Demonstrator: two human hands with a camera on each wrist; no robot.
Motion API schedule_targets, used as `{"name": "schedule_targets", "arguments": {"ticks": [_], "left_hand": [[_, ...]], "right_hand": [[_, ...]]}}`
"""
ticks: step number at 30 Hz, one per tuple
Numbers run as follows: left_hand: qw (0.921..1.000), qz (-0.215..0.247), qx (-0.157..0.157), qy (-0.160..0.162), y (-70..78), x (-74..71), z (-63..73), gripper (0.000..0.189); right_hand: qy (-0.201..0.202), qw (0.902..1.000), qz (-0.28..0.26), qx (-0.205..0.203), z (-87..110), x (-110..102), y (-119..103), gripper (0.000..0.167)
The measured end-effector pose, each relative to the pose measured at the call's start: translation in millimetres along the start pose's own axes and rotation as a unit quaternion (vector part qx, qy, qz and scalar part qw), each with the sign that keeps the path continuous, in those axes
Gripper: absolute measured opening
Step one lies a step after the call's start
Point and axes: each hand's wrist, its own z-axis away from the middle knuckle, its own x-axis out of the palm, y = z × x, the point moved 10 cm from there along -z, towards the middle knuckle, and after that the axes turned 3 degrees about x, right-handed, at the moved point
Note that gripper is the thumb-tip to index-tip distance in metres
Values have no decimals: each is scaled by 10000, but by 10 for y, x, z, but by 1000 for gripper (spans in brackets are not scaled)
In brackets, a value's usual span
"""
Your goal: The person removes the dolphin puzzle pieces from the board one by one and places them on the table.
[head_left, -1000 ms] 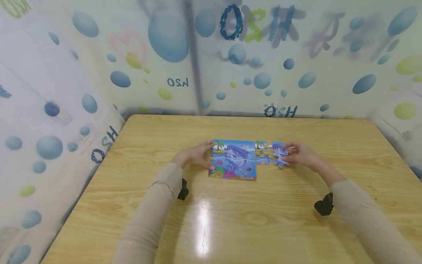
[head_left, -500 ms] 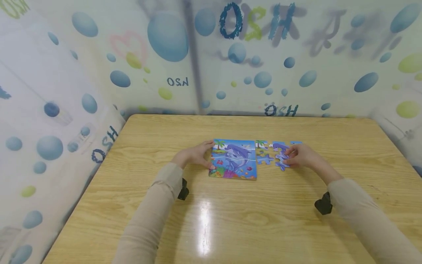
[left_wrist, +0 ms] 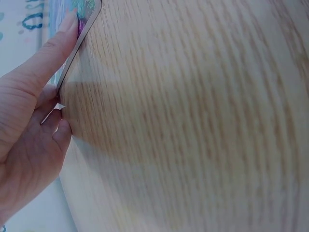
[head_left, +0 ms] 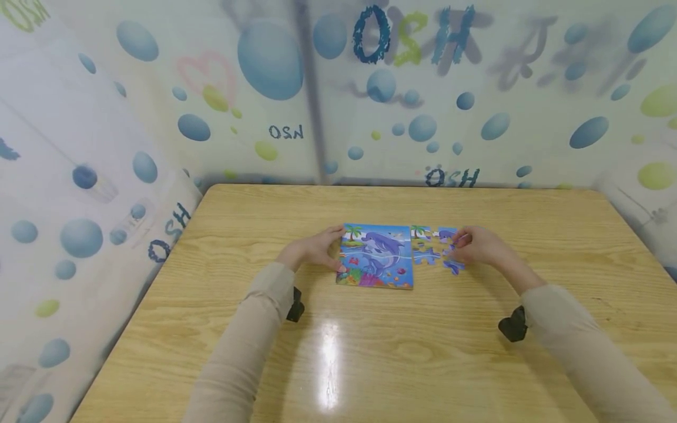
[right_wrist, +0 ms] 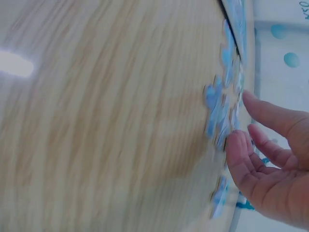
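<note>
A square jigsaw puzzle board (head_left: pixel 376 256) with a dolphin picture lies on the table. My left hand (head_left: pixel 317 248) grips its left side, thumb over the near corner and a finger at the far one. The left wrist view has the thumb on top and the other fingers by the edge. Right of the board, loose puzzle pieces (head_left: pixel 425 255) form a partial column with a palm tree. A second column holds a dolphin-head piece (head_left: pixel 446 234) and a blue piece (head_left: pixel 453 268). My right hand (head_left: pixel 480 245) holds a puzzle piece (right_wrist: pixel 235 118) between thumb and fingers, largely hidden from above.
Another blue piece (right_wrist: pixel 219 195) lies beyond the right fingers in the right wrist view. The wooden table (head_left: pixel 412 352) backs onto a wall covering (head_left: pixel 349 100) with printed bubbles. A dark wrist camera (head_left: pixel 513 325) hangs beside the right cuff.
My right fingers have shifted slightly among the pieces of the second column. A gap has appeared above its lowest piece, and the far piece seen half a second ago is hidden. My left hand stays put.
</note>
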Motion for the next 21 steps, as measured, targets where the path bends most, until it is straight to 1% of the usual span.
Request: {"name": "schedule_targets", "arguments": {"ticks": [5,6,9,13,15,17,21], "left_hand": [[10000,87,-30,4,-15,4,-3,98],[9999,98,-37,13,-15,3,-2,98],[9999,133,-73,23,-23,2,5,98],[9999,132,-85,13,-25,4,12,99],[9999,142,-83,12,-25,5,10,99],[9998,155,-88,3,-28,8,8,99],[9998,160,-97,39,-35,-1,-6,99]], "right_hand": [[-26,9985,-291,-474,-62,96,-233,50],[-37,9979,-280,-591,-81,124,-281,50],[-194,9951,-335,-906,-140,245,-436,50],[-350,9905,-195,-1318,-188,405,-684,50],[-339,9885,28,-1472,-203,469,-808,50],[-344,9866,208,-1579,-216,526,-912,50],[-428,9866,363,-1531,-249,610,-1030,54]]}}
